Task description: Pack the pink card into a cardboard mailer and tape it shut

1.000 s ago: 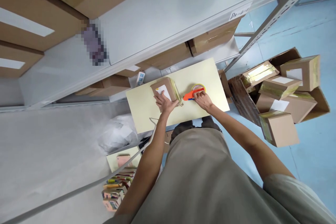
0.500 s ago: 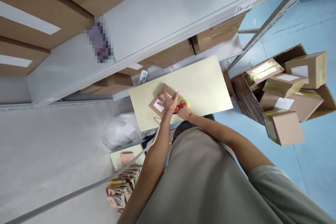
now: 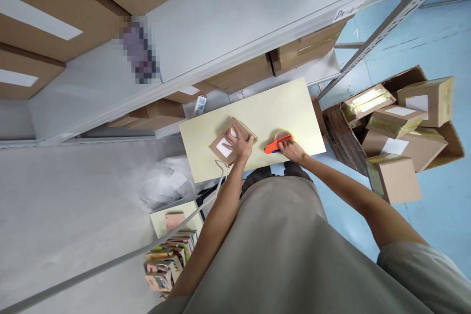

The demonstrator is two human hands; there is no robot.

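A small cardboard box [image 3: 220, 143] with a white label lies at an angle on the pale yellow tabletop [image 3: 206, 169]. My left hand [image 3: 240, 144] rests on top of it, fingers spread across the cardboard and the label's edge. Farther right, my right hand [image 3: 290, 148] is closed round an orange tape dispenser [image 3: 273, 146]. The roll of yellowish tape [image 3: 282, 134] shows just beyond the dispenser's body. Between the dispenser and the box there is a gap. The fingertips of my right hand are partly hidden.
A grey shelf [image 3: 221, 24] with cartons stands along the table's far side. At right, an open carton [image 3: 346, 142] full of taped boxes sits on the blue floor. A grey cable [image 3: 140, 255] runs in from lower left, near stacked books [image 3: 169, 265] and a plastic bag [image 3: 167, 184].
My right hand has moved right with the tape dispenser, away from the box. My left hand stays on the box, its fingers now a little more bent.
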